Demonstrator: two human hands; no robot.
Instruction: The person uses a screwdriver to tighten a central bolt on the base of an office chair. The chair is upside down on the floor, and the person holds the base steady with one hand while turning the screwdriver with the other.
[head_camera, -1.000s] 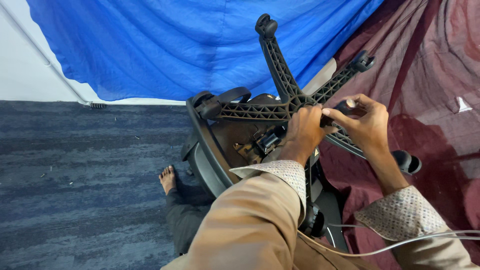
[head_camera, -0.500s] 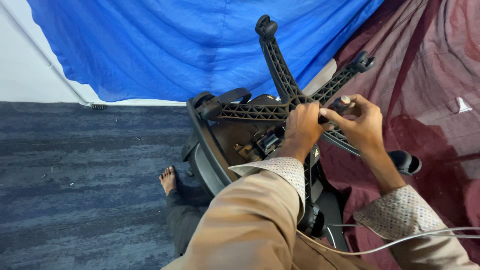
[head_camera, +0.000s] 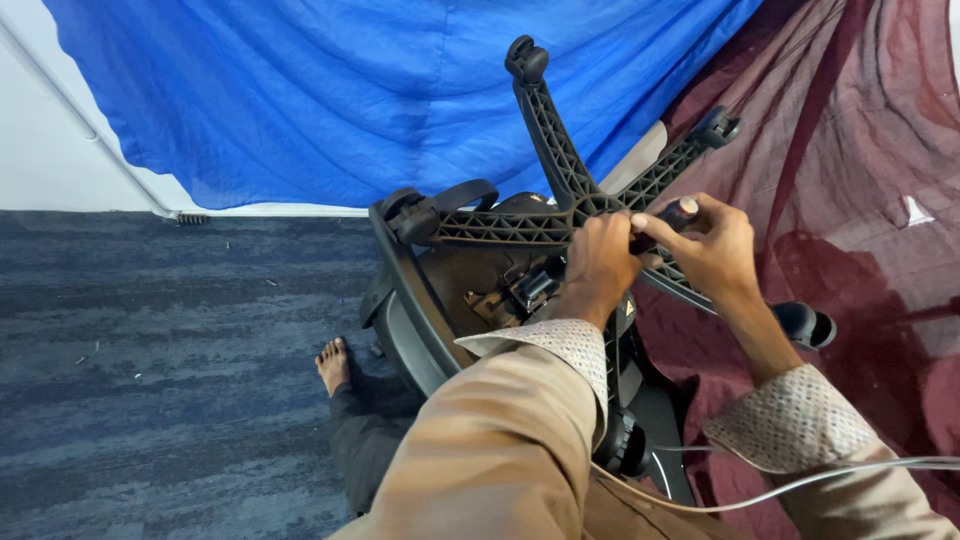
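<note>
Head cam, looking down: an office chair is tipped on its side on the blue-grey carpet (head_camera: 150, 350), with its black star base (head_camera: 560, 205) sticking up toward 12 o'clock. Both hands are right at the hub where the spokes meet.

The left hand (head_camera: 600, 265) is curled shut over the hub area, fingers wrapped around the inner end of a dark rod-like tool (head_camera: 665, 222); can't tell exactly what kind of tool it is. The right hand (head_camera: 715, 250) sits just at 3 o'clock of the left one, touching it, and is also closed around the same tool, thumb on top near its reddish tip. So the tool runs between the two fists, lying right across the spoke that heads toward 4 o'clock.

The chair's seat underside (head_camera: 480, 285) is at 9 o'clock of the hands. A bare foot (head_camera: 333, 365) rests on the carpet at 8 o'clock. Blue cloth (head_camera: 330, 90) hangs behind, maroon cloth (head_camera: 860, 200) off at 3 o'clock. A pale cable (head_camera: 800, 485) crosses the right sleeve.
</note>
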